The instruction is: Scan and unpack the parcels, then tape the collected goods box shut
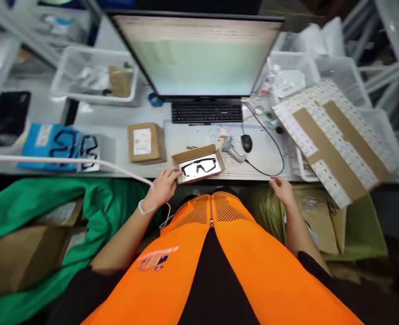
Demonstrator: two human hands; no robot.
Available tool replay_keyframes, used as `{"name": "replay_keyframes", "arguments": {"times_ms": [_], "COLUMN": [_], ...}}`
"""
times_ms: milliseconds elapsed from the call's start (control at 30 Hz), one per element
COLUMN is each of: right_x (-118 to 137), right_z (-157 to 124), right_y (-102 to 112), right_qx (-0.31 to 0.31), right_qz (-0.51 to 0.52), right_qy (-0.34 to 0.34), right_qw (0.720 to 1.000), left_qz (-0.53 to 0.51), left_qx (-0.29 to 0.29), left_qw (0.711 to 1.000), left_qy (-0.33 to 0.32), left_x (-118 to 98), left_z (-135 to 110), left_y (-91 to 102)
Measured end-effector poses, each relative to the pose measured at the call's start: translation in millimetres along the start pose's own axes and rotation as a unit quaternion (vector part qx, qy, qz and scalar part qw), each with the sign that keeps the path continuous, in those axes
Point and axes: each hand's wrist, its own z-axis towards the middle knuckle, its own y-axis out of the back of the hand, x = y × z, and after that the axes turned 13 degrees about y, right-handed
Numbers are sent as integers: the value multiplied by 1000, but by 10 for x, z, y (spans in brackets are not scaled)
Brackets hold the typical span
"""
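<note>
A small cardboard box [199, 164] with a goggles picture on its white face lies at the desk's front edge. My left hand [164, 185] touches its left end, fingers curled against the corner. My right hand [282, 188] hovers just below the desk edge to the right, fingers loosely apart and holding nothing. A handheld barcode scanner [231, 149] rests just right of the box, its cable looping toward my right hand. I wear an orange mesh vest.
A monitor [199, 54], keyboard [206, 111] and mouse [246, 143] sit behind the box. A sealed brown box [145, 142] and a blue goggles package [59, 146] lie to the left. Flattened cartons [331, 135] lean at right. A green bag [50, 216] with boxes sits below left.
</note>
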Motion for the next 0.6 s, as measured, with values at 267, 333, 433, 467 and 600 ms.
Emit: {"name": "replay_keyframes", "arguments": {"times_ms": [267, 333, 433, 467, 600], "right_x": [1937, 2062, 2087, 2086, 2114], "right_z": [940, 1132, 1419, 1501, 1622], "right_y": [-727, -793, -845, -865, -1052], "right_qx": [275, 293, 285, 283, 282], "right_qz": [-111, -191, -176, -134, 118], "right_qy": [501, 537, 568, 564, 386], "right_qw": [813, 768, 752, 764, 870], "left_qz": [17, -1, -48, -67, -178], "left_qx": [-98, -120, -158, -174, -207], "left_qw": [993, 990, 981, 976, 939], "left_qy": [67, 79, 99, 108, 209], "left_x": [-16, 65, 261, 330, 492], "left_z": [-39, -15, 17, 25, 83], "left_y": [-290, -342, -342, -329, -314]}}
